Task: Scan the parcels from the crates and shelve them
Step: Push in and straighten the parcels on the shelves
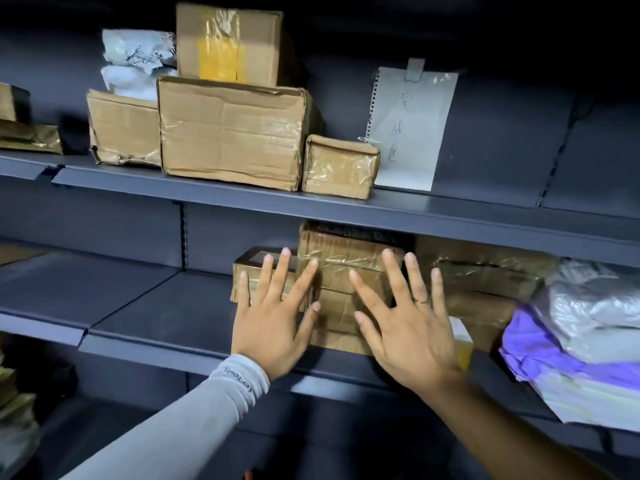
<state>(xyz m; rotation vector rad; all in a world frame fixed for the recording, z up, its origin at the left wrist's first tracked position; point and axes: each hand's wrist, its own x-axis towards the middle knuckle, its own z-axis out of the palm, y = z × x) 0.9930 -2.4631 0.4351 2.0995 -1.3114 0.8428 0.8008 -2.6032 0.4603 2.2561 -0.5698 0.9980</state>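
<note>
A taped brown cardboard parcel [341, 271] stands on the middle shelf [156, 313] of a dark grey rack. My left hand [273, 320] is spread with straight fingers in front of its left side and of a smaller box [249, 268] beside it. My right hand [412, 323], wearing a ring, is spread flat in front of the parcel's right side. Neither hand grips anything; whether the fingertips touch the cardboard I cannot tell.
The upper shelf [207, 192] carries several cardboard boxes [232, 133], white bags [135, 60] and a handwritten paper sign [412, 129]. More taped boxes [485, 271] and purple and grey poly mailers [581, 334] lie at the right of the middle shelf. Its left half is bare.
</note>
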